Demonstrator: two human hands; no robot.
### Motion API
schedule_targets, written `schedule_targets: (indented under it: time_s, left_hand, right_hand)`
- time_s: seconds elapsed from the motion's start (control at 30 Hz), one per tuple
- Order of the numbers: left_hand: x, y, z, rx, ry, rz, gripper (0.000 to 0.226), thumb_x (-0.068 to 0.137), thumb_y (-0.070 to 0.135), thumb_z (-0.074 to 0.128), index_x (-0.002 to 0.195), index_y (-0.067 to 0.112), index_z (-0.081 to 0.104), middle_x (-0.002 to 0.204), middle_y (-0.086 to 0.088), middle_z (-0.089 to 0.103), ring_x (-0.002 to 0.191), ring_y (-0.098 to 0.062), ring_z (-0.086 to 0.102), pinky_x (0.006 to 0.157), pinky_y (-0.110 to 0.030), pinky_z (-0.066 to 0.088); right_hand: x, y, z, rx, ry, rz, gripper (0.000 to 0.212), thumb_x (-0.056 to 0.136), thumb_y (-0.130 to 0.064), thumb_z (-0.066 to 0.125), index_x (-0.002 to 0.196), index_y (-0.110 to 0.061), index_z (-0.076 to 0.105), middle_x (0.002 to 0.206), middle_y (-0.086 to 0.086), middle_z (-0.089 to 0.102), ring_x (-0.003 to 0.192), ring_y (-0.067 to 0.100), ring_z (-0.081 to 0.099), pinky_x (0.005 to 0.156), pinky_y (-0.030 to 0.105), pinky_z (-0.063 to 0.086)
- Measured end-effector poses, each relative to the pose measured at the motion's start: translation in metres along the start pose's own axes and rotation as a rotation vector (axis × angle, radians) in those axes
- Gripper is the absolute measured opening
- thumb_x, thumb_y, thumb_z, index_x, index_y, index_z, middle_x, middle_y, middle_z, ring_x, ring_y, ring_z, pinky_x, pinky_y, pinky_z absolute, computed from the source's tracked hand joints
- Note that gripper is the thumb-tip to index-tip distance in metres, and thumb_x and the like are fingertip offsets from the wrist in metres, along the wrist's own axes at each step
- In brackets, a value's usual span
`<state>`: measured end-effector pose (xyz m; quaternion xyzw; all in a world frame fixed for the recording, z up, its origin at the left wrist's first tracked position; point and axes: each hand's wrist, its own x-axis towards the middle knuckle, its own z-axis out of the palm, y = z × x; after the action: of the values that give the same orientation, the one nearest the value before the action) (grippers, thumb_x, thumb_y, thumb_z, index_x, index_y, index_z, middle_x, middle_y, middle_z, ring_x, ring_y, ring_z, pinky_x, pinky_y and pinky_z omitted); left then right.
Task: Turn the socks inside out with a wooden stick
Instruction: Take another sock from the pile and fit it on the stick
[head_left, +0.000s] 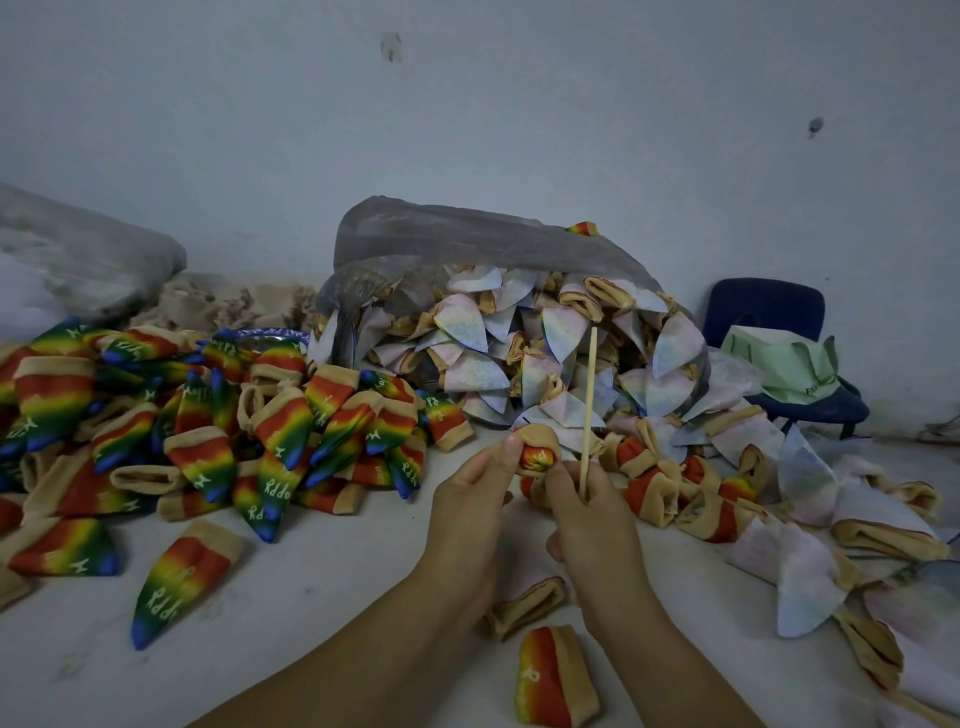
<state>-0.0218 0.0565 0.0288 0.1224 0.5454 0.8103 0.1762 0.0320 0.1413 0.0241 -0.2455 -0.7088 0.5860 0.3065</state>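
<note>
A thin pale wooden stick (589, 405) stands almost upright, tip up, in the right hand (589, 512) grip; the left hand (470, 501) pinches a bunched tan-cuffed rainbow sock (537, 453).

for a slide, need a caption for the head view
A half-turned sock held by the left hand and right hand, the right gripping a wooden stick, between rainbow socks and pale socks

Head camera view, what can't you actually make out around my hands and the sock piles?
- Head view: lower end of the wooden stick, hidden by the right hand; whether it enters the held sock is unclear.
- Head view: most of the held sock, covered by the left hand and the right.
- Head view: the rainbow sock pile, cut off by the left edge.
</note>
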Motion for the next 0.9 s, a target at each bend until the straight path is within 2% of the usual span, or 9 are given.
schedule_targets:
  time_s: [0.13,0.23,0.37,0.43,0.53,0.63,0.73,0.83,0.9]
  left_hand:
    - [-0.001,0.005,0.001,0.05,-0.018,-0.009,0.021,0.061,0.064,0.062,0.074,0.054,0.074,0.09,0.032,0.07,0.105,0.003,0.051,0.087,-0.025,0.037]
    - [0.003,0.003,0.001,0.055,0.0,-0.069,0.027,0.074,0.058,0.063,0.085,0.037,0.078,0.088,0.017,0.074,0.102,-0.005,0.056,0.091,-0.028,0.037]
    - [0.01,0.008,0.002,-0.179,-0.087,-0.302,0.026,0.096,0.036,0.057,0.092,0.013,0.069,0.062,0.003,0.052,0.055,-0.007,0.046,0.051,-0.018,0.039]
    - [0.012,0.014,0.0,-0.347,-0.178,-0.431,0.028,0.097,0.036,0.056,0.089,0.011,0.065,0.062,0.001,0.047,0.047,-0.006,0.042,0.044,-0.017,0.037]
    - [0.013,0.018,-0.006,-0.428,-0.214,-0.466,0.029,0.1,0.033,0.052,0.095,0.008,0.067,0.068,-0.001,0.053,0.047,-0.005,0.045,0.046,-0.018,0.043]
    - [0.012,0.015,-0.009,-0.205,-0.149,-0.289,0.021,0.101,0.025,0.054,0.112,0.011,0.065,0.074,0.001,0.061,0.057,-0.005,0.053,0.054,-0.019,0.047]
    - [0.011,0.01,-0.013,0.344,-0.037,0.173,0.018,0.101,0.04,0.049,0.116,0.04,0.059,0.12,0.011,0.059,0.103,-0.001,0.058,0.08,-0.017,0.046]
    - [0.007,0.011,-0.012,0.632,-0.186,0.585,0.029,0.094,0.052,0.051,0.121,0.061,0.043,0.138,0.031,0.037,0.131,0.01,0.034,0.102,-0.008,0.032]
    - [0.006,0.006,-0.009,0.699,-0.29,0.578,0.04,0.093,0.046,0.059,0.124,0.062,0.039,0.14,0.032,0.036,0.134,0.012,0.029,0.104,-0.004,0.026]
  right_hand:
    - [0.001,-0.001,-0.002,0.085,0.003,0.023,0.014,0.095,-0.02,0.052,0.081,-0.016,0.054,0.053,-0.009,0.05,0.037,0.001,0.036,0.039,0.017,0.035]
    - [0.003,0.001,-0.003,0.064,0.012,-0.002,0.01,0.094,-0.017,0.051,0.084,-0.017,0.053,0.05,-0.016,0.051,0.041,-0.001,0.04,0.045,0.02,0.038]
    - [0.005,0.002,-0.005,-0.011,0.05,-0.086,0.012,0.093,-0.016,0.05,0.081,-0.018,0.052,0.06,-0.008,0.048,0.046,0.0,0.042,0.054,0.028,0.039]
    - [0.005,0.001,-0.006,-0.022,0.034,-0.131,0.011,0.093,-0.017,0.051,0.082,-0.019,0.052,0.058,-0.01,0.046,0.047,0.001,0.04,0.05,0.025,0.038]
    - [0.003,0.001,-0.008,0.083,-0.036,-0.101,0.011,0.094,-0.019,0.051,0.085,-0.019,0.055,0.051,-0.013,0.047,0.045,0.003,0.037,0.043,0.019,0.036]
    - [0.003,0.001,-0.013,0.188,-0.087,-0.036,0.012,0.096,-0.018,0.051,0.086,-0.016,0.058,0.048,-0.013,0.043,0.043,0.005,0.033,0.042,0.018,0.034]
    - [0.005,0.004,-0.016,0.146,-0.075,-0.034,0.013,0.096,-0.02,0.05,0.085,-0.019,0.057,0.047,-0.013,0.039,0.042,0.005,0.03,0.041,0.019,0.031]
    - [0.004,0.005,-0.014,0.073,-0.081,-0.068,0.015,0.096,-0.025,0.05,0.084,-0.022,0.058,0.049,-0.011,0.046,0.041,0.004,0.035,0.04,0.019,0.033]
    - [0.003,0.005,-0.014,0.088,-0.091,-0.067,0.016,0.097,-0.022,0.048,0.086,-0.024,0.059,0.051,-0.01,0.051,0.041,0.003,0.038,0.041,0.02,0.035]
